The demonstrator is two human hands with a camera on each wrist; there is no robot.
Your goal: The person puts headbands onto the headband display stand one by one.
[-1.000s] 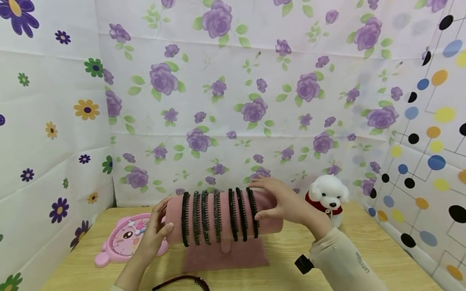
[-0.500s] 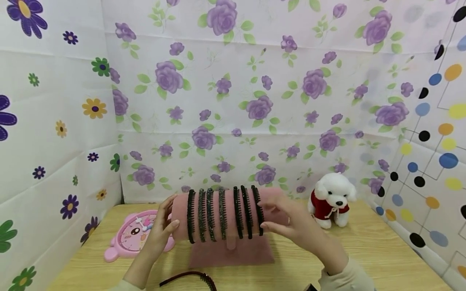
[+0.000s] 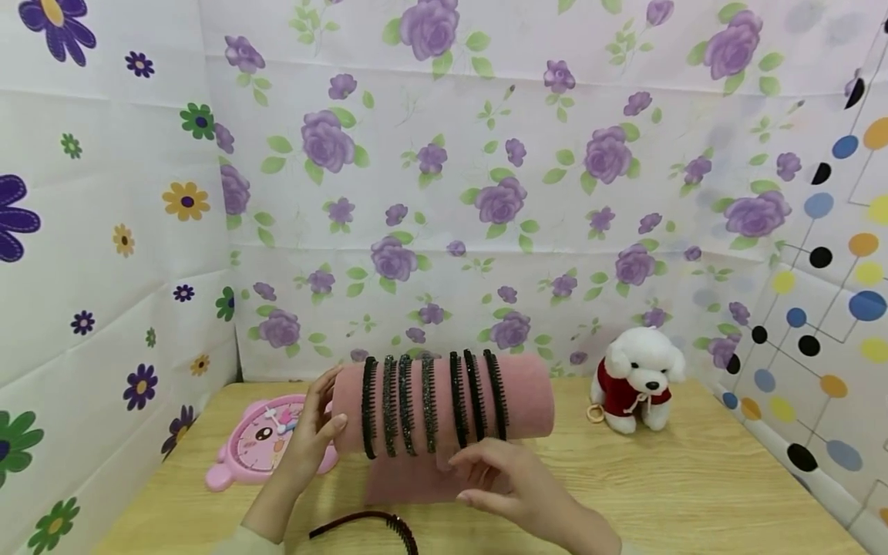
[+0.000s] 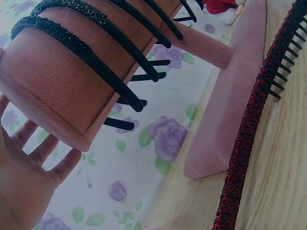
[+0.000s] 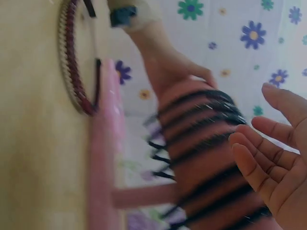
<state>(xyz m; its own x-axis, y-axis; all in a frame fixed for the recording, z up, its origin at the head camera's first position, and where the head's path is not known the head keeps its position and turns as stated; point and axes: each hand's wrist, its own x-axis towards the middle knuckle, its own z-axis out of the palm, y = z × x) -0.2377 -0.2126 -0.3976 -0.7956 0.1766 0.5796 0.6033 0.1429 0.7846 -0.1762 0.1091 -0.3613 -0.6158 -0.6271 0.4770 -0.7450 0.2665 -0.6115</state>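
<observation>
A pink velvet headband stand (image 3: 530, 397) stands on the table, its roll level on a post and flat base (image 4: 230, 110). Several black toothed headbands (image 3: 428, 405), some glittery, sit round the roll side by side. My left hand (image 3: 308, 432) holds the roll's left end, thumb in front and fingers behind it. Below the roll, in front of the post, my right hand (image 3: 516, 489) hovers with nothing in its loosely bent fingers (image 5: 259, 170). A dark red glittery headband (image 3: 368, 515) lies on the table in front of the base; its teeth show in the left wrist view.
Behind my left hand lies a pink cartoon clock (image 3: 257, 439). A white toy dog (image 3: 638, 378) in a red top sits at the back right, a small ring (image 3: 595, 414) beside it. Flowered and dotted sheets wall in the wooden table (image 3: 659, 478).
My right hand has left the right end of the roll and moved down and left, in front of the post. The left hand keeps its hold. The head view has shifted slightly.
</observation>
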